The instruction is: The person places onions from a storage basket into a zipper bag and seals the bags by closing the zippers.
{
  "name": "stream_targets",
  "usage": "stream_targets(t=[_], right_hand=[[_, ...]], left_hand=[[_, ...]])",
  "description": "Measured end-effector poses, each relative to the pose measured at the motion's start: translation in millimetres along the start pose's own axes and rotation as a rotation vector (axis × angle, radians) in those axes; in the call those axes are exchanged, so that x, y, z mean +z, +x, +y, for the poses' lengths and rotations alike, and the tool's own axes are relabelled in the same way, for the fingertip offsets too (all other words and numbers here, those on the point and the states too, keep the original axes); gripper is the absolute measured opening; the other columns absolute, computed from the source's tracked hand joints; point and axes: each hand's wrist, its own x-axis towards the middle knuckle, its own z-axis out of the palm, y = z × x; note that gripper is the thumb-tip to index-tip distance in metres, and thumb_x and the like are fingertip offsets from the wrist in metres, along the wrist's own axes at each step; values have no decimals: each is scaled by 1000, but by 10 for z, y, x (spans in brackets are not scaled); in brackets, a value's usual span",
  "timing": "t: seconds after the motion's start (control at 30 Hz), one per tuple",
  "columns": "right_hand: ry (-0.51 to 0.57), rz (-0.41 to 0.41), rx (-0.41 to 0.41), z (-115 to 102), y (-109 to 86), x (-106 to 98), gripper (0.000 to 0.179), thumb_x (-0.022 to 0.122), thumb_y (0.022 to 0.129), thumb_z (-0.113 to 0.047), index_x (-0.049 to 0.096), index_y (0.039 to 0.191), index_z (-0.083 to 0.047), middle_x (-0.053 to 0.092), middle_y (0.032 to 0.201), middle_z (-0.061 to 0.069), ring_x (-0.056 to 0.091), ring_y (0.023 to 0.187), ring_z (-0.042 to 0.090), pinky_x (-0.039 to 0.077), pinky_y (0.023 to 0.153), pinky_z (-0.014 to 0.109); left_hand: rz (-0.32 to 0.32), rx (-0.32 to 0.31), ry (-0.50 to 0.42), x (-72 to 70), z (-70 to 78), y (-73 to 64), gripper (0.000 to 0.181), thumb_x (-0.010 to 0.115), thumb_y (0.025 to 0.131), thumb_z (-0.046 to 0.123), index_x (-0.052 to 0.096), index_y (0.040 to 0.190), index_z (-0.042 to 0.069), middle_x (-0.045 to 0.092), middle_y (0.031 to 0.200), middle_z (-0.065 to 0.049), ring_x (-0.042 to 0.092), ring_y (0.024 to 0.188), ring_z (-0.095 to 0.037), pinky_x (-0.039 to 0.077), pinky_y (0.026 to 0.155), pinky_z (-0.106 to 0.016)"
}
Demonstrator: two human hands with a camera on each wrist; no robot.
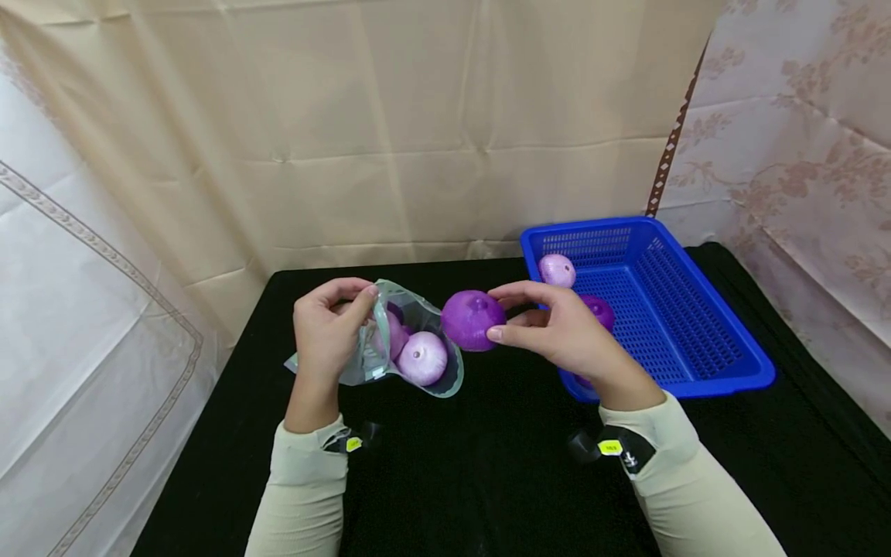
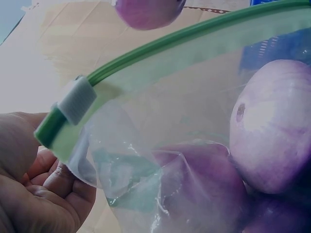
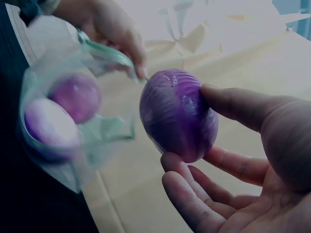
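Our L hand [image 1: 322,329] pinches a clear, green-rimmed plastic bag [image 1: 362,367] w/ round purple onions [image 1: 422,358] inside — our R hand [image 1: 564,329] grips a round, deep-purple onion [image 1: 473,320] nr that bag.

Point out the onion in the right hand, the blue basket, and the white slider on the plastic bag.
Held onion [image 1: 470,323]: head view, middle of its purple side.
Blue basket [image 1: 643,333]: head view, bare slotted floor.
White slider [image 2: 77,100]: left wrist view, middle of its face.
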Motion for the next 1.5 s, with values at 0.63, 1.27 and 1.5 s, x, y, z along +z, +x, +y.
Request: stream_targets(t=[0.63,1.27,1.5], right_hand=[[-176,102,-24,-1,133,654,46,89,81,-41,70,121,-29,66,112,-3,71,89,15,62,71,34],[-533,278,-252,70,231,1024,7,80,92,-29,79,96,-23,73,90,-11,61,73,-1,53,64,19],[-326,202,-260,150,228,1022,17,72,97,-20,77,113,-17,77,99,-2,67,74,4,58,64,21]], left_hand=[[-15,1,-8,-3,-10,7,21,80,93,23,77,98,4,74,85,-3,67,63,-14,55,57,-21],[-16,-16,-23,10,10,-14,19,80,93,19,77,99,2,74,82,-1,67,63,-12,55,56,-21],[-6,-1,2,12,1,-6,19,80,93,20,77,98,2,74,82,1,67,63,-12,55,55,-20]])
